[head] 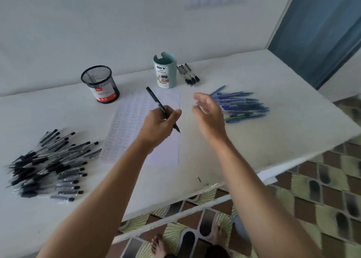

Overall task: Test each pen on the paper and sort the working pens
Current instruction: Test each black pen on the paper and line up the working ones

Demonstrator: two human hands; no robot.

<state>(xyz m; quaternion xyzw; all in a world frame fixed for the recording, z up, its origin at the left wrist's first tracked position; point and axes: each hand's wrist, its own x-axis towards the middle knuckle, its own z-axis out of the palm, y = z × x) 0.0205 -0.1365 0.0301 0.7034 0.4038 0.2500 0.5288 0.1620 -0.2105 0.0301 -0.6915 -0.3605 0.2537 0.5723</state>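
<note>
**Black pen in hand, sorting partly done**

Nearest, at the left edge of the surface (pixel 273 125), lies a big loose black pile (pixel 50 164) of pens, many overlapping. Whether these are waiting for their test or have had it cannot be told; if they are waiting, most of the work is left.

Further in, the paper (pixel 125 129) lies flat in the middle. Rows of faint marks cover its left and upper parts, while the lower right is bare, so many pens seem to have been tried and there is room for more.

Over the paper's right side the left hand (pixel 159 126) grips a black pen (pixel 154 97) in a writing hold, tip down near the sheet's right edge and cap end tilted away. Whether the tip touches the paper cannot be told. The right hand (pixel 210 117) holds nothing; it hangs above the surface, just right of the sheet, with its fingers loosely spread.

Just beyond that hand lies a blue pile (pixel 240 105) of pens, roughly aligned, with one green pen on its near side.

Farther back, a mesh cup (pixel 99 84) with a red label stands left of the paper's far end and looks empty through its mesh. A teal organizer (pixel 165 70) stands at the far end; its inside is hidden. Beside it a short black row (pixel 188 74) of pens lies neatly, likely a sorted group.
</note>
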